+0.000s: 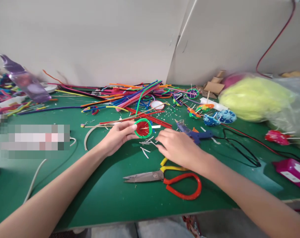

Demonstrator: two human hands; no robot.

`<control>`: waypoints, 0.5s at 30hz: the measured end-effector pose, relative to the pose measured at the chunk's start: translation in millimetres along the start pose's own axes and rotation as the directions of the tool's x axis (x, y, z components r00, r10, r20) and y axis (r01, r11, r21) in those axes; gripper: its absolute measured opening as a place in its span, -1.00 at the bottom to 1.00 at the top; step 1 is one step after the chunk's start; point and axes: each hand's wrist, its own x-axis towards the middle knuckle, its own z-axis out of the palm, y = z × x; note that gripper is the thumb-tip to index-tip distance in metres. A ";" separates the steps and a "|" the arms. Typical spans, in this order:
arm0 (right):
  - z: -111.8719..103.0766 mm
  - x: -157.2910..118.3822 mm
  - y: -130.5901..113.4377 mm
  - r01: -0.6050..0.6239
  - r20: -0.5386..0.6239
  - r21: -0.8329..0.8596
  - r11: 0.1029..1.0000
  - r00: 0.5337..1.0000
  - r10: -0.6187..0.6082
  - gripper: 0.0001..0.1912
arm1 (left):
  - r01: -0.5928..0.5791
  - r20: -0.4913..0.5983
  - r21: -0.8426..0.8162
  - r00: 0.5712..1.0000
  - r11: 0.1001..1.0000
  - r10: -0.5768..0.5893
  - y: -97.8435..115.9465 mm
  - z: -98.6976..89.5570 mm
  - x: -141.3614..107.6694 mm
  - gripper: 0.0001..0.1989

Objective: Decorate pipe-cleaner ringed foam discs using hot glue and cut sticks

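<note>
My left hand (120, 135) pinches a small round pipe-cleaner piece (143, 128), red and fuzzy inside with a bright green rim. A thin stick and a few white slivers stand inside it, and a long green pipe-cleaner end (139, 102) rises from its rim. To its right, my right hand (176, 145) is low over the table with bent fingers. Their tips meet a thin white strip (153, 143) beside several loose white strips (145, 152). Below this hand lie scissors (150, 177) with one red and one yellow handle, blades pointing left.
A blue glue gun (198, 135) lies just beyond my right hand, its black cord running right. Bundled pipe cleaners (142, 94) fill the back. Pipe-cleaner pieces (220, 117), a yellow bagged bundle (253, 97) and a magenta box (292, 173) are right; a purple bottle (28, 82) leans left.
</note>
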 end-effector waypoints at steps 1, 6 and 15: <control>4.5 4.6 -7.7 -0.005 0.012 -0.054 0.999 1.000 0.006 -0.80 | -0.006 0.009 -0.005 1.000 1.000 0.006 -0.3 0.1 0.0 -0.76; 18.8 14.9 -17.9 -0.008 -0.015 -0.151 0.989 1.000 0.006 -0.78 | -0.005 0.031 -0.012 1.000 1.000 0.006 -0.9 0.6 -0.5 -0.76; 13.6 14.0 10.2 -0.182 -0.053 0.550 0.815 0.966 0.251 -0.92 | -0.001 0.026 0.007 1.000 1.000 0.001 -1.4 0.0 -0.7 -0.72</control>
